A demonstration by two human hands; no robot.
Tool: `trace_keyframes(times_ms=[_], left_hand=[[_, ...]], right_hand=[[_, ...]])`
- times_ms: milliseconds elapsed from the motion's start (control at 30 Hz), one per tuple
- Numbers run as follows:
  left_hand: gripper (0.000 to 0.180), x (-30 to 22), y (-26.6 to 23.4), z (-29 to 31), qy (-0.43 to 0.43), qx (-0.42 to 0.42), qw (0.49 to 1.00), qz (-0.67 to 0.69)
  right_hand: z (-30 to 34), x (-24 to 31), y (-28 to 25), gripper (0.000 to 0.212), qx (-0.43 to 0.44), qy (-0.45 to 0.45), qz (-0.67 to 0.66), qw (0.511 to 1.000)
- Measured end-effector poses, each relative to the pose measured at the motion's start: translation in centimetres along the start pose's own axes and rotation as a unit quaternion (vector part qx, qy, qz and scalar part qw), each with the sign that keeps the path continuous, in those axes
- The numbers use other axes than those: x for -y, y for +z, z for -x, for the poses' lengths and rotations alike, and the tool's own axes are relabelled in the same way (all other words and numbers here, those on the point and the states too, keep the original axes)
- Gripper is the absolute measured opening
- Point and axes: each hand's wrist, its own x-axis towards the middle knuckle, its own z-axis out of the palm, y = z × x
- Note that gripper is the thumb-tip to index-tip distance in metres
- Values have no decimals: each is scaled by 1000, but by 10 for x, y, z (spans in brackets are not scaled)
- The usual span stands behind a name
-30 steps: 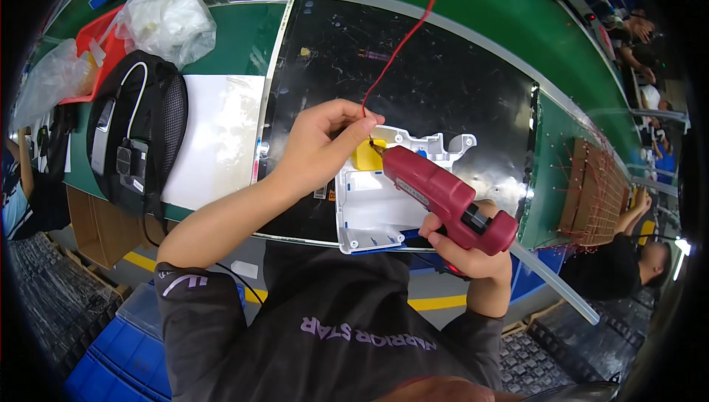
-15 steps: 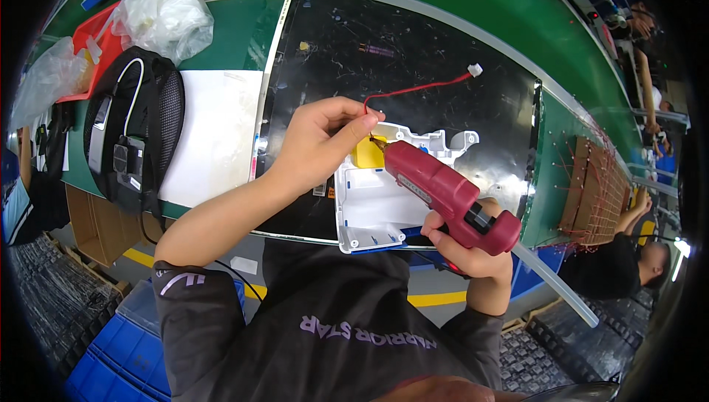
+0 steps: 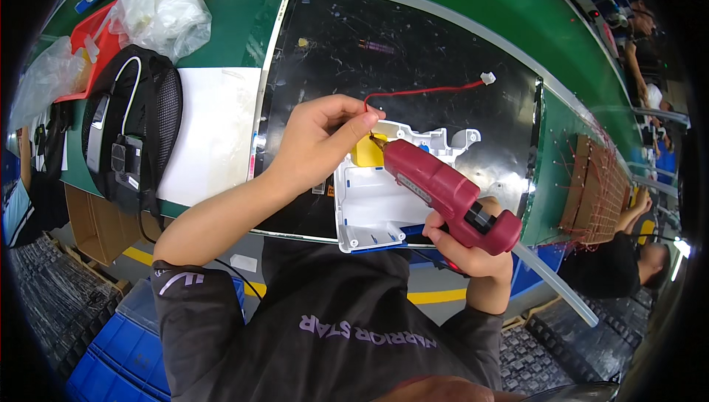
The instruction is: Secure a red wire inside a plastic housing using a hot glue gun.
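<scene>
My right hand [image 3: 473, 250] is wrapped round a dark red hot glue gun [image 3: 432, 180]. A long translucent glue stick [image 3: 554, 284] juts out of its back end. The gun's nozzle points at a yellow block [image 3: 367, 154] set in the upper left of a white plastic housing [image 3: 377, 202]. My left hand [image 3: 325, 132] pinches a thin red wire [image 3: 421, 92] above that block, close to the nozzle tip. From my fingers the wire runs right to a small white connector [image 3: 487, 77]. Whether the nozzle touches the block or the wire, I cannot tell.
Under the housing lies a black work mat [image 3: 332, 69] on a green table. To the left are a white sheet [image 3: 210, 121], a black mesh bag [image 3: 133, 128] and a red bin [image 3: 85, 69] with plastic bags. At right, red wires hang on a cardboard box [image 3: 583, 188]. Other people sit further right.
The white connector end of the red wire has shifted slightly right and down. Both hands, the glue gun and the housing stay almost where they were.
</scene>
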Motion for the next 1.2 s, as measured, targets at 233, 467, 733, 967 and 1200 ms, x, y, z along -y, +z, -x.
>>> trace_keyframes(times_ms=[233,467,733,967,1200], left_hand=[[24,0,0,1,-3,-4,1000,-4],[23,-5,-3,1,-44,25,999,-18],[23,0,1,1,-1,-10,1000,-4],[22,-2,-2,2,-18,8,1000,-5],[20,-8,-3,2,-51,29,998,-25]], right_hand=[[2,-1,1,13,-11,-15,21,1000],[3,0,1,13,-17,-23,32,999],[3,-2,0,13,-14,-24,32,999],[3,-2,0,13,-12,-45,47,998],[4,-2,-1,14,-3,-37,45,998]])
